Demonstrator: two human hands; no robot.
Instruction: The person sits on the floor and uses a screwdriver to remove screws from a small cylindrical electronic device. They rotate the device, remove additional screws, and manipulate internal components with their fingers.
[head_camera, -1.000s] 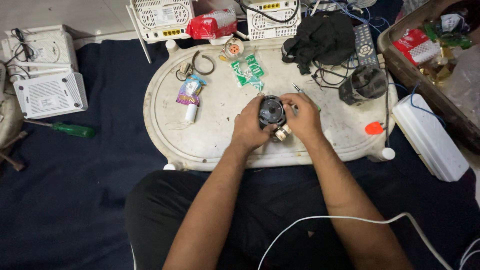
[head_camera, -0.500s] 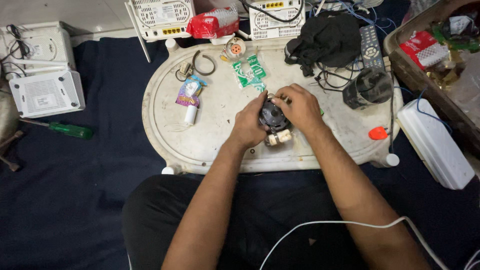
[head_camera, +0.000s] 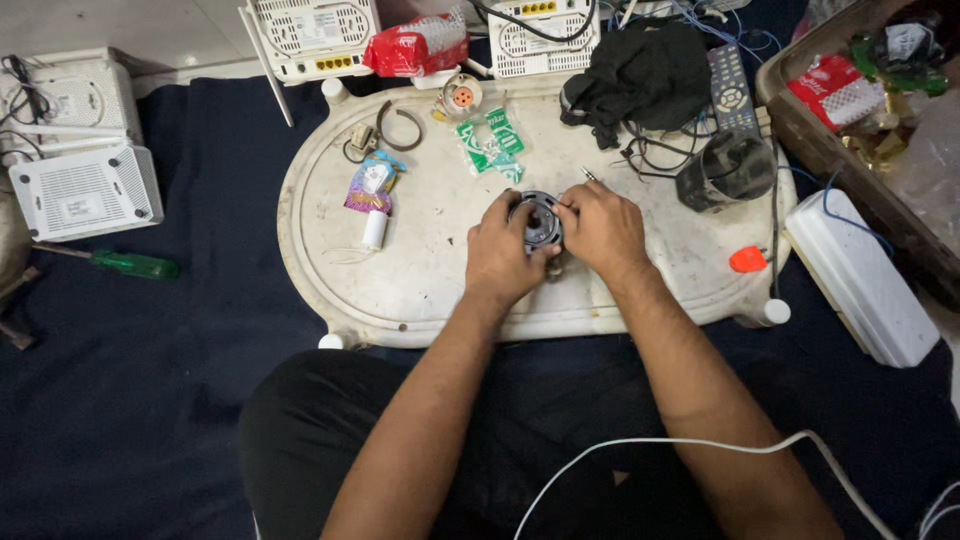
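Head view: left hand (head_camera: 500, 255) and right hand (head_camera: 602, 228) both clamp the round grey motor part (head_camera: 541, 220), fingers closed on its rim, just above the white oval tray (head_camera: 420, 270), mid-tray. Green packet (head_camera: 490, 148) lies behind it.

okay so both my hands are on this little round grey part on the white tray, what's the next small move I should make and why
Probably steady the round grey part with your left hand and let your right hand work on its face. Both hands already grip it from either side just above the white tray, and its open centre faces up toward you.
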